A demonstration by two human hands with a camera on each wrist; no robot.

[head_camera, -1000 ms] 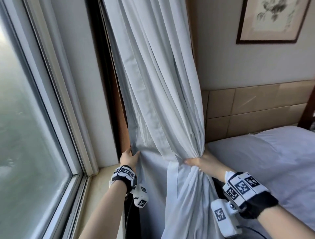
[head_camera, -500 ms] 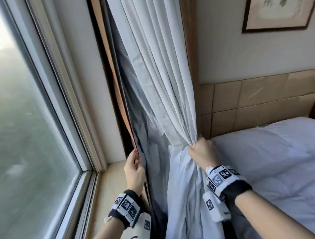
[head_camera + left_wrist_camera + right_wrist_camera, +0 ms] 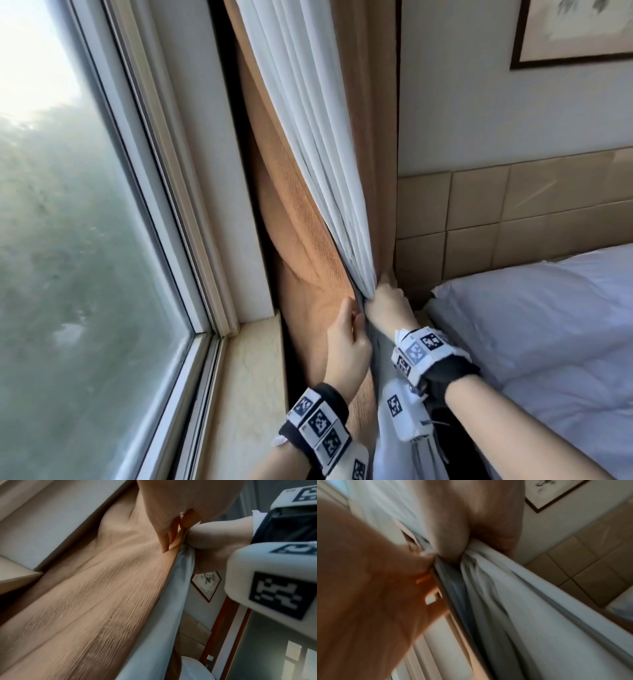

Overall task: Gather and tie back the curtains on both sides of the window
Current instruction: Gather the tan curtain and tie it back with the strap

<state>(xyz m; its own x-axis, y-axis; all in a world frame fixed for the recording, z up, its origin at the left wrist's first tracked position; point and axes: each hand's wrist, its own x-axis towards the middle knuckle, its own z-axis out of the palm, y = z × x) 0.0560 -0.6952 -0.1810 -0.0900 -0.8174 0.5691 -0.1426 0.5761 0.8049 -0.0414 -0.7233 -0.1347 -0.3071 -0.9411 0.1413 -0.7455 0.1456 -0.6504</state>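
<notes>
Two curtain layers were in play on the right side of the window: one thin white sheer curtain [image 3: 318,137], all soft narrow pleats, and one heavier tan ribbed-weave curtain [image 3: 301,246] behind it, with a fine corded texture you could really see from the left wrist view. Both hung between the pale window frame [image 3: 191,205] and the tan padded square-panel headboard [image 3: 513,212].

The right hand [image 3: 388,305] had the sheer bunched up, fingers curled tight round the gathered folds. Just left of it and touching it, the left hand [image 3: 347,346] pinched the tan curtain's edge between thumb and fingers [image 3: 164,539]. The grey-white fabric spilled down below both wrists.

One white-covered bed [image 3: 548,325] sat to the right, one dark-framed picture [image 3: 575,34] hung on the far wall, and one cream stone-like sill [image 3: 253,377] ran under the glass.
</notes>
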